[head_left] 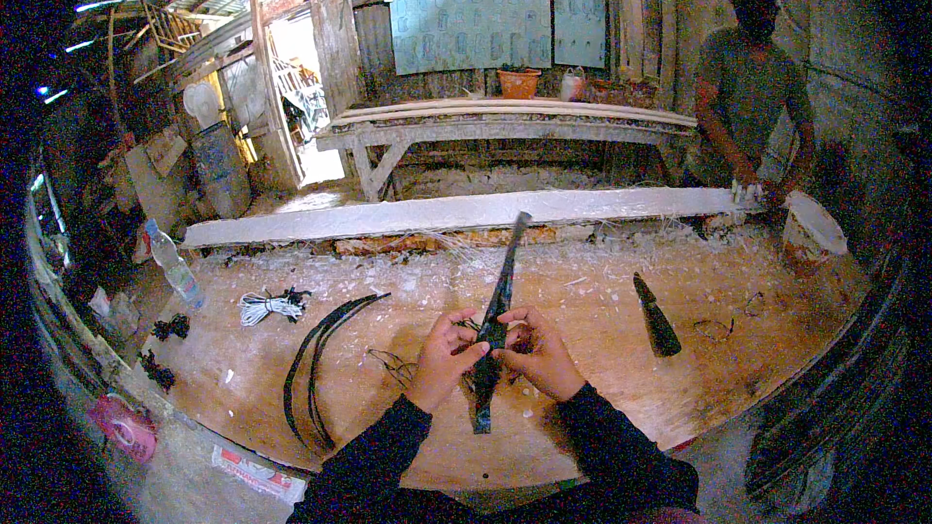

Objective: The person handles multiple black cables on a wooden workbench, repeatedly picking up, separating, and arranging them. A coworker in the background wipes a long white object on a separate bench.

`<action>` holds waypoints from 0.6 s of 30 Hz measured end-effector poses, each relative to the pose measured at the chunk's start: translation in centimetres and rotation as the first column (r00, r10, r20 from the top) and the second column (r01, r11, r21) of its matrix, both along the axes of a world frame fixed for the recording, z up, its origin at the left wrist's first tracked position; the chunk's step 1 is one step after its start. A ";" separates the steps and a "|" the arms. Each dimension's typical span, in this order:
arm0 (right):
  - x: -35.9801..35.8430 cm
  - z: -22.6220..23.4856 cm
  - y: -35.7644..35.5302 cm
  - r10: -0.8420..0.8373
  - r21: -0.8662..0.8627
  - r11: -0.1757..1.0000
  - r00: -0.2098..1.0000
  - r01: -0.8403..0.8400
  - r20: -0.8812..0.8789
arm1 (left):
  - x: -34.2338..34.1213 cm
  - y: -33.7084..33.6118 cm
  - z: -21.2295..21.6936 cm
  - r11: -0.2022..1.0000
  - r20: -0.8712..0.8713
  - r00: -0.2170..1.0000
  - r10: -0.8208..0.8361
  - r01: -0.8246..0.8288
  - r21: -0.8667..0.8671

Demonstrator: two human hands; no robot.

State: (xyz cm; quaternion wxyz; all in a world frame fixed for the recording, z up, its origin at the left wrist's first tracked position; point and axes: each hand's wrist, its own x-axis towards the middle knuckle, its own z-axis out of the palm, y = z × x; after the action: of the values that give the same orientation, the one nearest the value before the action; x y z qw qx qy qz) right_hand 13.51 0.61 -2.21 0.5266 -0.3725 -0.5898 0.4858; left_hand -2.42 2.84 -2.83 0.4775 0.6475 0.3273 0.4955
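Between my two hands is a long black strip (504, 286), narrow at its far tip and wider near my fingers. It stands above the tabletop, its lower end reaching back toward me. My left hand (445, 359) pinches it from the left, thumb on its front. From the other side my right hand (544, 357) grips it at about the same height, fingers partly behind it. To the right lies a dark tapered piece (658, 315) of similar look. Thin curved black strips (313, 364) rest left of my hands. Thin wires (391, 366) lie just beside my left hand.
On the wooden tabletop (582, 437) are a bundle of white cord (272, 307), small black bundles (171, 327) and a plastic bottle (175, 262). A long white plank (437, 213) crosses the far side. Another person (752, 87) works beside a white bucket (814, 228).
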 end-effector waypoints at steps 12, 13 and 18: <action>0.1 0.5 -0.3 0.064 -0.046 0.997 0.996 -0.066 -0.055 | -0.4 0.1 0.4 0.973 0.099 0.992 -0.073 0.093 -0.213; 0.1 0.6 -0.3 0.055 -0.029 0.998 0.998 -0.056 -0.041 | -0.4 0.1 0.4 0.973 0.057 0.996 -0.074 0.084 -0.213; 0.3 1.0 -0.2 0.021 -0.006 1.000 1.000 -0.021 0.007 | -0.4 0.0 0.5 0.955 0.086 0.995 -0.049 0.072 -0.288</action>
State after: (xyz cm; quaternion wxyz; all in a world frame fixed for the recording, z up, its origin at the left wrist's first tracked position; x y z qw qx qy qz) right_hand 13.80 0.38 -1.21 0.5183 -0.3694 -0.5943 0.4917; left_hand -2.86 2.88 -2.33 0.5947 0.5602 0.3576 0.4523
